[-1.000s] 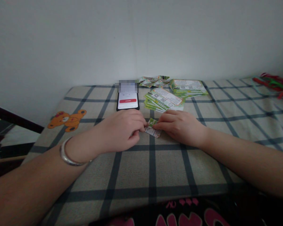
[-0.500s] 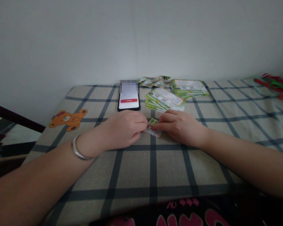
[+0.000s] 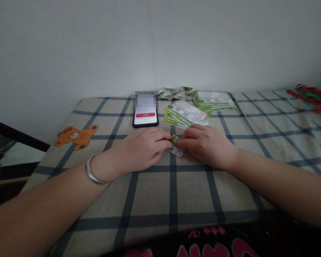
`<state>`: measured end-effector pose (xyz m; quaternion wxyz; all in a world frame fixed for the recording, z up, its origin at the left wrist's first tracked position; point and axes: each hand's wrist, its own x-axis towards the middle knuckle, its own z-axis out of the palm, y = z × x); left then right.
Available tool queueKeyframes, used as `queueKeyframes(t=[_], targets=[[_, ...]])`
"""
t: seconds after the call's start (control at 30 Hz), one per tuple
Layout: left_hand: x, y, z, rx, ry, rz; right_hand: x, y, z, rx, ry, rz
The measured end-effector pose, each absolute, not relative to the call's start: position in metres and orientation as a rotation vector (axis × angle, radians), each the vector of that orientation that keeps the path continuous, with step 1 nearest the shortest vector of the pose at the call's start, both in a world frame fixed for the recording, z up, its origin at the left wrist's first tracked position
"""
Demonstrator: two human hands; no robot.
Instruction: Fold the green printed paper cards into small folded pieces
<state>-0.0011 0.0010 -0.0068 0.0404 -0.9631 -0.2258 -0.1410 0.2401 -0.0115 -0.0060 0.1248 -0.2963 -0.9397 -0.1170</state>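
A small green and white paper card (image 3: 177,151) lies on the checked cloth (image 3: 155,192) between my two hands. My left hand (image 3: 141,148), with a silver bangle on its wrist, has its fingers curled and pinches the card's left edge. From the right, my right hand (image 3: 205,144) presses closed fingertips on the same card. Most of the card is hidden under the fingers. Just beyond my hands lies a fanned stack of green printed cards (image 3: 186,113), and a second stack (image 3: 214,99) sits farther back.
A black phone (image 3: 145,113) with a lit screen lies behind my left hand. Crumpled green wrappers (image 3: 175,92) sit by the wall. An orange bear print (image 3: 75,136) marks the cloth at left. Red and green strips (image 3: 311,96) lie at far right.
My left hand has slid slightly right, its fingertips now further over the card. The right hand has barely shifted.
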Motion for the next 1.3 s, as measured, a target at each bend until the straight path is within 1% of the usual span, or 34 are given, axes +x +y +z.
queueKeyframes(t=[0.13,0.23,0.6,0.83,1.0,1.13,1.23,1.3], targets=[[0.001,0.000,-0.012,-2.959,-0.732,-0.470,0.242,-0.009,-0.009,-0.887,-2.662,-0.201],[0.000,0.000,-0.013,-2.965,-0.750,-0.475,0.243,-0.008,-0.009,-0.927,-2.662,-0.164],[0.005,-0.004,-0.012,-2.954,-0.858,-0.519,0.236,-0.018,-0.001,-1.121,-2.711,-0.406],[0.007,-0.006,-0.012,-2.957,-0.916,-0.525,0.238,-0.016,0.002,-1.079,-2.779,-0.310],[0.007,-0.006,-0.012,-2.953,-0.862,-0.514,0.240,-0.013,-0.001,-1.082,-2.764,-0.284],[0.008,-0.007,-0.011,-2.916,-0.814,-0.458,0.241,-0.014,-0.001,-1.050,-2.765,-0.375],[0.009,-0.008,-0.009,-2.877,-0.779,-0.438,0.244,-0.014,0.001,-0.902,-2.803,-0.503],[0.009,-0.009,-0.008,-2.869,-0.775,-0.424,0.246,-0.014,0.002,-0.778,-2.827,-0.529]])
